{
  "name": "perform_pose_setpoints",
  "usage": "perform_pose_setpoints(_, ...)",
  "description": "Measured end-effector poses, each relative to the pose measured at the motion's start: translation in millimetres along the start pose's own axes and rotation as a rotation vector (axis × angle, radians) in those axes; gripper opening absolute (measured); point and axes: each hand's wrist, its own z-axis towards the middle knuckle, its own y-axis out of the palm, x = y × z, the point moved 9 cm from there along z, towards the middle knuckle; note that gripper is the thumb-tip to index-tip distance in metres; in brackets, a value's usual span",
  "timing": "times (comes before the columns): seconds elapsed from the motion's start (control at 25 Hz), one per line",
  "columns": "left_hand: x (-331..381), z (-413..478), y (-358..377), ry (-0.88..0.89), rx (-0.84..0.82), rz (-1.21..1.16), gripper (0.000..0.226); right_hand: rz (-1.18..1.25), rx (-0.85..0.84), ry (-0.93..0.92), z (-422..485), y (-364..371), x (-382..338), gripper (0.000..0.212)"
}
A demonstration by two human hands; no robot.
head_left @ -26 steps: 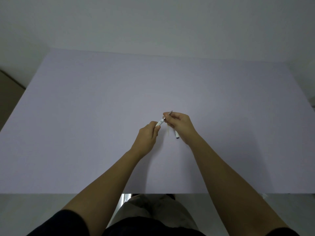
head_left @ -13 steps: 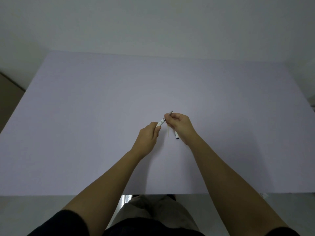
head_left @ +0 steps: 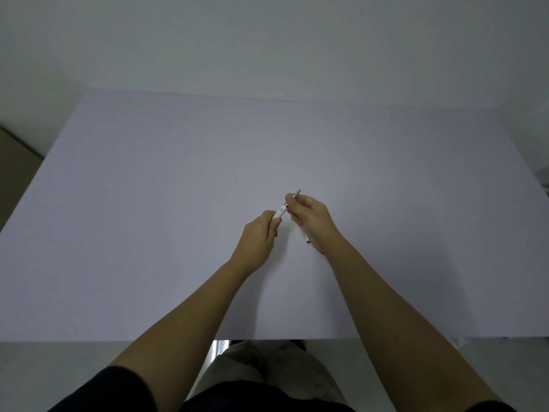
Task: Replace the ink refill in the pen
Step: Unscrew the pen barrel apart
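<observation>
My left hand (head_left: 260,237) grips the white pen barrel (head_left: 280,211), which points up and to the right. My right hand (head_left: 312,221) pinches the thin grey tip end (head_left: 297,193) that sticks out past its fingers, in line with the barrel. Under the right hand a pale thin refill (head_left: 293,230) lies on the table, with a white piece with a dark end (head_left: 307,240) partly hidden beside it. Both hands hover just above the middle of the lavender table (head_left: 148,203).
The table's near edge runs across the bottom of the view, with my lap below it. A white wall stands behind the far edge. A small white object (head_left: 457,341) lies just past the near right edge.
The hands have stayed almost where they were. The right hand's fingers have shifted slightly on the grey tip end; the barrel stays held in the left hand.
</observation>
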Motion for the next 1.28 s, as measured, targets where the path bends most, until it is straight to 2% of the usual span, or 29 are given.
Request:
perform_pose_setpoints(0.08, -1.9, 0.3, 1.4, -0.005, -0.002, -0.005, 0.032, -0.089, 0.044, -0.017, -0.7, -4.2, -1.0, 0.014)
perform_pose_setpoints(0.24, -5.0, 0.0, 3.6, -0.018, 0.001, -0.001, 0.030, 0.013, -0.022, 0.003, -0.3, 1.1, -0.9, 0.011)
perform_pose_setpoints(0.32, -4.0, 0.7, 4.1, -0.009, 0.004, -0.002, 0.031, -0.037, 0.004, -0.008, -0.5, 0.0, -3.3, 0.010)
perform_pose_setpoints(0.44, -3.9, 0.7, 5.1, -0.002, 0.009, -0.006, 0.030, -0.006, 0.106, 0.006, -0.8, -9.0, -3.0, 0.039)
perform_pose_setpoints(0.64, -3.4, 3.7, 4.6, -0.009, 0.017, 0.007, 0.030, 0.160, -0.001, 0.032, 2.5, -0.7, -6.5, 0.053)
perform_pose_setpoints(0.8, -2.1, 4.3, 4.1, 0.005, 0.017, -0.001, 0.030, -0.107, 0.080, 0.000, 3.6, -10.6, -7.9, 0.035)
perform_pose_setpoints(0.92, -4.2, 2.5, 5.7, -0.013, 0.009, 0.004, 0.026, -0.032, 0.077, -0.014, 5.4, -13.4, -9.9, 0.013)
perform_pose_setpoints(1.08, -7.5, -0.6, 6.4, -0.055, -0.004, -0.113, 0.022, -0.018, 0.028, -0.029, 5.4, -8.0, -13.2, 0.016)
perform_pose_setpoints(1.2, -6.4, -0.4, 6.0, -0.059, -0.021, -0.155, 0.027, -0.046, 0.028, -0.046, 3.2, -5.5, -13.8, 0.013)
perform_pose_setpoints(1.28, -7.3, 0.1, 5.8, -0.071, -0.009, -0.188, 0.017, -0.044, 0.035, -0.054, 1.7, -6.3, -14.4, 0.013)
